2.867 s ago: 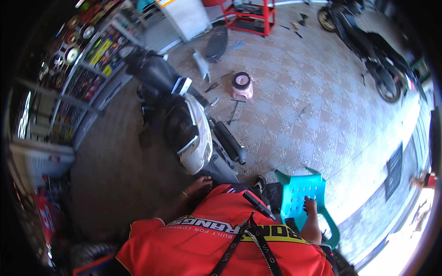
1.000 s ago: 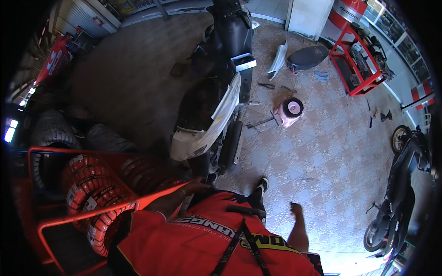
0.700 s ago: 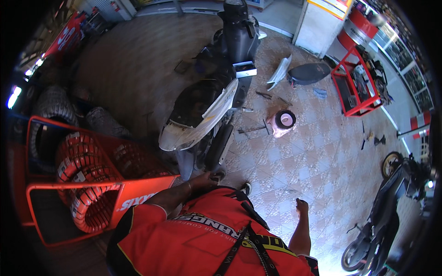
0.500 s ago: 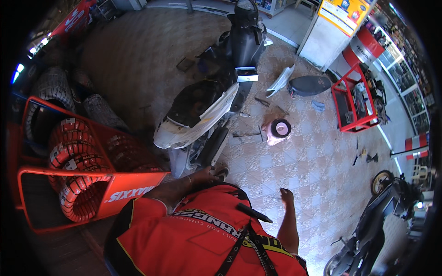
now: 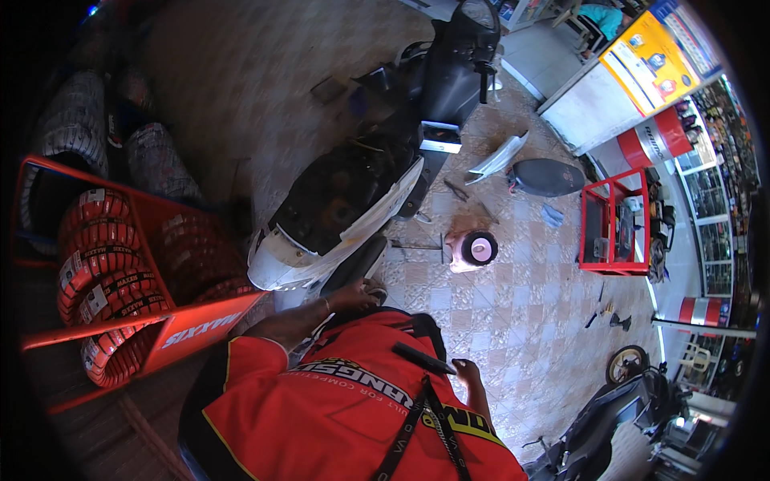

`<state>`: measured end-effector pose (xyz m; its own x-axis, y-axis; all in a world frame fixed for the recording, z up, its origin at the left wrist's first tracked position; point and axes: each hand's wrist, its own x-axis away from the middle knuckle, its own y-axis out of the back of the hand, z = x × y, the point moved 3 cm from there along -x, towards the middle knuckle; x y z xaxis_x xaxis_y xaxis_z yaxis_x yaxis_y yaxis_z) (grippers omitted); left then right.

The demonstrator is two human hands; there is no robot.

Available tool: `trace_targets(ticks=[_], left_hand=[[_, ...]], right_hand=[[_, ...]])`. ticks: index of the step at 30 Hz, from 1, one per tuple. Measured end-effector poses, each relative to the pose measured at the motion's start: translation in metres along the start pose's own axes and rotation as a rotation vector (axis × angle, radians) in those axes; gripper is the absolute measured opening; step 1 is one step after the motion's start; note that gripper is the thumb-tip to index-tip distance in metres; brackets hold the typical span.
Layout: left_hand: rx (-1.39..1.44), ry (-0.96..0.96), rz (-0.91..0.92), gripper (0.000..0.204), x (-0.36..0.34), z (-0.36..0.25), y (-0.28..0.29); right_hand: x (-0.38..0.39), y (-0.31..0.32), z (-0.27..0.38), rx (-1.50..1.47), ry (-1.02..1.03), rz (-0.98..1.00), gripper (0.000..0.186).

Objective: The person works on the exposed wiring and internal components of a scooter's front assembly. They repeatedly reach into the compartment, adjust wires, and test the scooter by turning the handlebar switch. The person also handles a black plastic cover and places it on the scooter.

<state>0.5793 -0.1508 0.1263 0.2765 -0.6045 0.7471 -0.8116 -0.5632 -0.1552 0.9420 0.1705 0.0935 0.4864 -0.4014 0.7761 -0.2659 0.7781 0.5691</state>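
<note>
My left hand (image 5: pixel 357 295), fingers curled, is at the rear of a partly stripped scooter (image 5: pixel 353 192). It lies beside the dark exhaust muffler (image 5: pixel 353 266); what the fingers hold is too dark to make out. My right hand (image 5: pixel 465 370) is close to my chest, fingers curled, by the end of a black flat bar-shaped thing (image 5: pixel 423 358) in front of my red shirt. Whether anything is in that hand is hidden. A small white-and-black box (image 5: pixel 440 137) rests on the scooter's middle.
On the tiled floor are a pinkish container with a black ring (image 5: pixel 473 250), a T-handle tool (image 5: pixel 421 247), pliers (image 5: pixel 455 190), a white panel (image 5: pixel 499 157) and a seat (image 5: pixel 548 177). A red cart (image 5: pixel 613 268), a tyre rack (image 5: pixel 200 321) and another motorcycle (image 5: pixel 613 421) stand around.
My right hand has come in from beside my body toward my chest. My left hand stays by the scooter's rear. The whole view has turned and shifted a little.
</note>
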Motion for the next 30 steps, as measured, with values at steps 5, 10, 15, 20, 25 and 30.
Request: trace_targets(ticks=[5, 10, 15, 20, 25, 30], left_hand=[[0.249, 0.023, -0.199, 0.087, -0.023, 0.006, 0.026], [0.405, 0.048, -0.368, 0.093, -0.044, -0.003, 0.033], [0.778, 0.085, -0.525, 0.095, -0.067, -0.014, 0.026], [0.961, 0.143, -0.604, 0.088, -0.087, -0.027, 0.021], [1.018, 0.125, -0.848, 0.085, -0.098, -0.047, 0.006], [1.057, 0.202, -0.908, 0.082, -0.111, -0.055, 0.006]], right_hand=[[-0.056, 0.062, 0.039, -0.03, 0.02, 0.089, 0.042], [-0.186, 0.212, 0.179, 0.059, 0.264, -0.092, 0.056], [-0.31, 0.391, 0.415, -0.157, 0.733, -0.274, 0.059], [-0.376, 0.484, 0.571, -0.588, 0.579, -0.239, 0.051], [-0.42, 0.514, 0.617, -1.082, 0.52, 0.062, 0.027], [-0.43, 0.522, 0.604, -1.116, 0.564, 0.159, 0.025]])
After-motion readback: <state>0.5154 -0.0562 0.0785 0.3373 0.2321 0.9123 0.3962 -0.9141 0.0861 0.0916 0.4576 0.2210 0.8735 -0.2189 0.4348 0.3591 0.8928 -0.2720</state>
